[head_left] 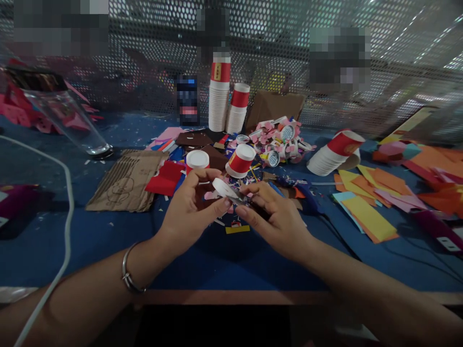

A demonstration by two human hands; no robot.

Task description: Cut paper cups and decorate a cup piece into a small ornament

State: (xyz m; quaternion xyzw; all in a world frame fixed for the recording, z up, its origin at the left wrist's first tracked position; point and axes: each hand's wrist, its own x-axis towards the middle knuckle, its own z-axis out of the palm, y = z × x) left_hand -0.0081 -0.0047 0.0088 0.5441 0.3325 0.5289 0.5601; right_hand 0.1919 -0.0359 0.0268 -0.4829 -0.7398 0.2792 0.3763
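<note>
Hands (231,212) around white disc (223,188), seemingly pinched.

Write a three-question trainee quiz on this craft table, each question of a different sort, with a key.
1. True or false: the left hand and the right hand meet at a small white roll of tape.
2. Multiple choice: the toppled stack of paper cups lies A) left of the hands, B) right of the hands, C) on the cardboard sheet.
3. Fill in: the left wrist wears a ____.

Key:
1. True; fingers of both hands hold it above the blue table.
2. B; it lies on its side beside the coloured paper sheets.
3. Bracelet, thin and metallic.
</note>
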